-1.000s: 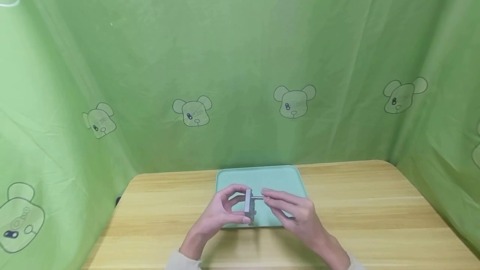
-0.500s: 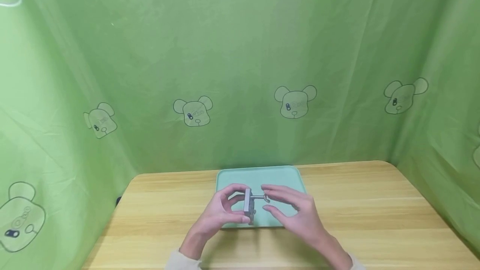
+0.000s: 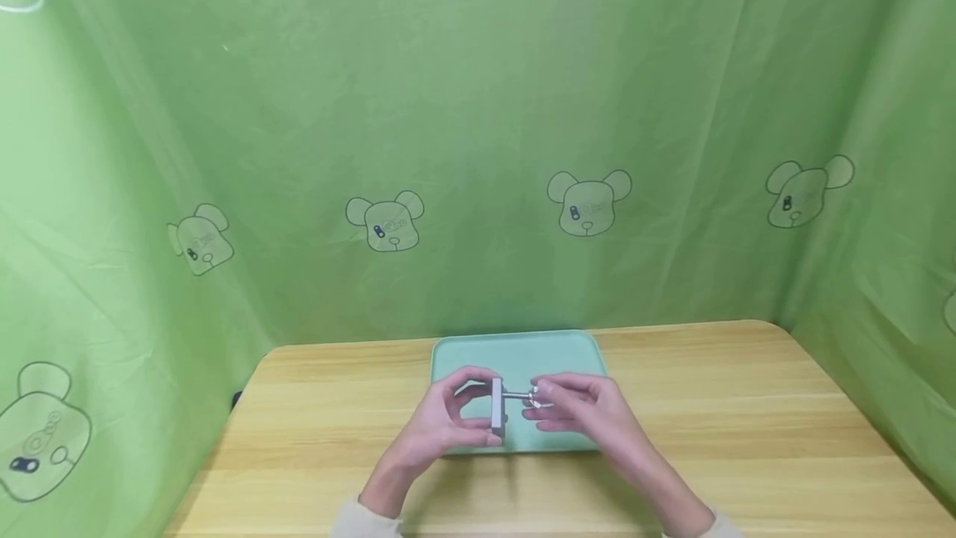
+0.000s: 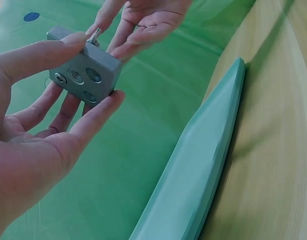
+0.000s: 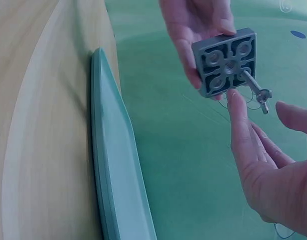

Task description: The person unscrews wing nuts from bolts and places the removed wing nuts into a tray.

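My left hand [image 3: 436,422] holds a square grey metal block [image 3: 496,409] on edge, thumb on one side and fingertips on the other. The left wrist view shows round holes in the block's face [image 4: 102,61], one of them threaded. A silver wing bolt [image 5: 253,82] sticks out of the ribbed side, its winged end towards my right hand [image 3: 597,409]. In the right wrist view the right thumb [image 5: 294,116] and fingers [image 5: 238,117] are spread around that winged end, apart from it. Both hands are raised above a tray.
The light-green tray [image 3: 515,347] lies on the wooden table [image 3: 747,422], below and behind the hands. Green cloth [image 3: 478,272] with printed bear heads hangs at the back and both sides.
A second ago the right fingers pinched the bolt's winged end; they then spread off it. Now the right hand has turned, its thumb higher. The left hand keeps its hold on the block.
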{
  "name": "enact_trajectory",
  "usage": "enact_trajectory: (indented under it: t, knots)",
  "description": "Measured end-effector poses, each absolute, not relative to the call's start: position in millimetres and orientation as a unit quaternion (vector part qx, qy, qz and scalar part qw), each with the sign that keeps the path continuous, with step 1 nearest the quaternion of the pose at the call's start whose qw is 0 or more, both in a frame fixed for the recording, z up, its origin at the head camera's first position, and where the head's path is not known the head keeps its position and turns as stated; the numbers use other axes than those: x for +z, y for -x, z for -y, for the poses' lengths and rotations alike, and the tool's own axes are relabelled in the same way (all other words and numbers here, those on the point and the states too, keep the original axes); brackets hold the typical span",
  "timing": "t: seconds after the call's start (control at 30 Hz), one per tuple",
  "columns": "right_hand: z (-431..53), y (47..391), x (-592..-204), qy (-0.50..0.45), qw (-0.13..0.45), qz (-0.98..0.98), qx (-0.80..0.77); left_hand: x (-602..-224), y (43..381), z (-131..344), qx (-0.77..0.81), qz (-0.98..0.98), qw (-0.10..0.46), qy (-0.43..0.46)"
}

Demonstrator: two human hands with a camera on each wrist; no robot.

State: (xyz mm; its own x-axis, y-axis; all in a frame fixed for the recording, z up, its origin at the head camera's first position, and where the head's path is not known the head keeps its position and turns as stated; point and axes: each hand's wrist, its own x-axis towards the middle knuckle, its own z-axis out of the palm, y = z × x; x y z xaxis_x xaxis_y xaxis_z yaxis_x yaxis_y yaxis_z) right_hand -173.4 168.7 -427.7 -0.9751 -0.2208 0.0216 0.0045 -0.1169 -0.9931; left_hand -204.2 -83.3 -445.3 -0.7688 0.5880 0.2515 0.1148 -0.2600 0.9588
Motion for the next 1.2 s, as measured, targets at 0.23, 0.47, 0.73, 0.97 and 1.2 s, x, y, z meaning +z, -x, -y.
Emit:
enact_trajectory:
  t: [0.23, 0.47, 0.73, 0.97, 1.2]
  knots:
    - [-170.0, 173.5, -427.8, 0.055, 0.116, -0.647, -0.752, -448.6, 204.2, 80.3, 0.717, -0.61, 0.16, -0.297]
    - [-170.9, 173.9, -428.2, 0.057, 0.133, -0.642, -0.753, -449.3, 203.6, 79.0, 0.713, -0.615, 0.162, -0.295]
    - [-172.9, 173.8, -430.2, 0.063, 0.132, -0.653, -0.743, -449.9, 203.4, 78.2, 0.716, -0.613, 0.163, -0.291]
    - [-171.4, 168.8, -424.0, 0.099, 0.064, -0.711, -0.693, -449.0, 203.3, 78.3, 0.716, -0.614, 0.167, -0.287]
    - [-161.8, 163.4, -422.3, 0.155, -0.067, -0.753, -0.636, -450.2, 204.1, 81.3, 0.734, -0.588, 0.177, -0.29]
